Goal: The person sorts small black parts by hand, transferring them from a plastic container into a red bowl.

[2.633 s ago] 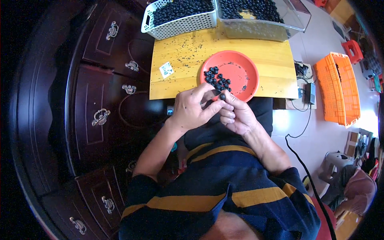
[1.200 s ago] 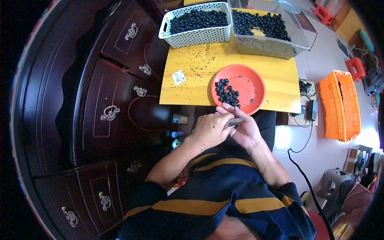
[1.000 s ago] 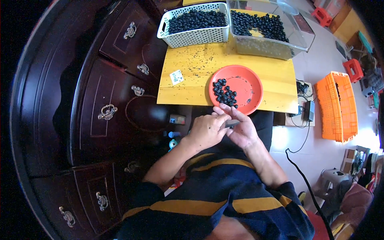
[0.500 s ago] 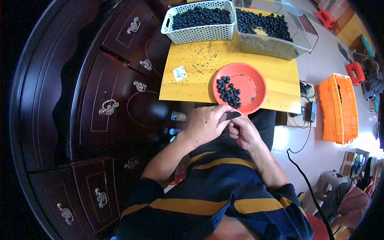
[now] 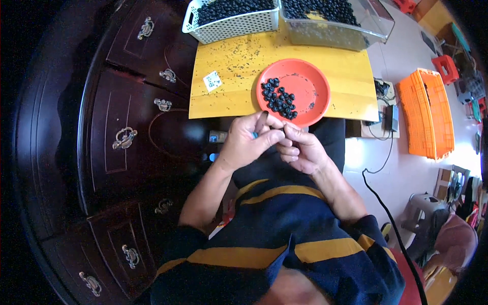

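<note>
Left fisheye of a head-worn pair, facing down over striped shirt (image 5: 264, 234); left hand (image 5: 251, 138), right hand (image 5: 304, 150) close, mid-view; yellow table (image 5: 351, 81) beyond.

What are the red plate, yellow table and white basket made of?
The red plate looks like smooth plastic: even colour, rounded rim. The yellow table seems wooden or wood-look, smooth, with faint grain streaks. The white basket, probably matte plastic, has rows of holes.
</note>
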`<state>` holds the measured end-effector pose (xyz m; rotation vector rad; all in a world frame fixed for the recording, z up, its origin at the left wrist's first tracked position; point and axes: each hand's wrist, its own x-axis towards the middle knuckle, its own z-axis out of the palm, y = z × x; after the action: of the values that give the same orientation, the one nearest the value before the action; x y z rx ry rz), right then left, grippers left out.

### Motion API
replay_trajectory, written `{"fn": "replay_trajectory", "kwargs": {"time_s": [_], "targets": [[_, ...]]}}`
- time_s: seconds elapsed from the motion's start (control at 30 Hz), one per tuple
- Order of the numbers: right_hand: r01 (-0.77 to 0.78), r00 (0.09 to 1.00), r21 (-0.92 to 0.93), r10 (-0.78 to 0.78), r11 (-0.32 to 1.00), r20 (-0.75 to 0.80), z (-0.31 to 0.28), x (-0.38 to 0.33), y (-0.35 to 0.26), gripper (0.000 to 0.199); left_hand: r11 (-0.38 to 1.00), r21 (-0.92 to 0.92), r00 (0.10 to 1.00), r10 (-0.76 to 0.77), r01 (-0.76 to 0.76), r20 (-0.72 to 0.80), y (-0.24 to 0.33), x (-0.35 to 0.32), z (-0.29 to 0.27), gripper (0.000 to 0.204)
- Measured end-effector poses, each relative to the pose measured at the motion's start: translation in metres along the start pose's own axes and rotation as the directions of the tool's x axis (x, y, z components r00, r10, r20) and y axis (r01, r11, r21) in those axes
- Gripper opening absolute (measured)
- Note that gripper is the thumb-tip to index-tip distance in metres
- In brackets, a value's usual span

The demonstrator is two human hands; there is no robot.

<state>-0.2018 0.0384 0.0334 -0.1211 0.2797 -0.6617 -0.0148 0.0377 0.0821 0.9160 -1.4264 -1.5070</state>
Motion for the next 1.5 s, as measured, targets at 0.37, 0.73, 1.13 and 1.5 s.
{"fn": "replay_trajectory", "kwargs": {"time_s": [0.37, 0.73, 1.13, 1.5], "targets": [[0.023, 0.999, 0.064, -0.021, 0.998, -0.034, -0.001, 0.0, 0.001, 0.019, 0.94, 0.337, 0.989, 0.101, -0.06, -0.105, 0.006, 0.005, 0.001, 0.023], [0.088, 0.988, 0.0, -0.088, 0.996, -0.124, 0.007, -0.002, 0.002, 0.031, 0.383, 0.914, 0.964, 0.265, -0.131, 0.027, 0.014, 0.004, 0.009, 0.048], [0.16, 0.959, -0.029, -0.162, 0.987, -0.232, 0.003, 0.002, 0.012, 0.012, 0.313, 0.929, 0.941, 0.327, -0.199, 0.091, -0.005, 0.004, -0.001, 0.045], [0.104, 0.967, 0.086, -0.081, 0.991, -0.241, 0.01, 0.006, 0.012, 0.019, 0.459, 0.865, 0.947, 0.316, -0.203, 0.054, -0.005, 0.004, -0.004, 0.04]]}}
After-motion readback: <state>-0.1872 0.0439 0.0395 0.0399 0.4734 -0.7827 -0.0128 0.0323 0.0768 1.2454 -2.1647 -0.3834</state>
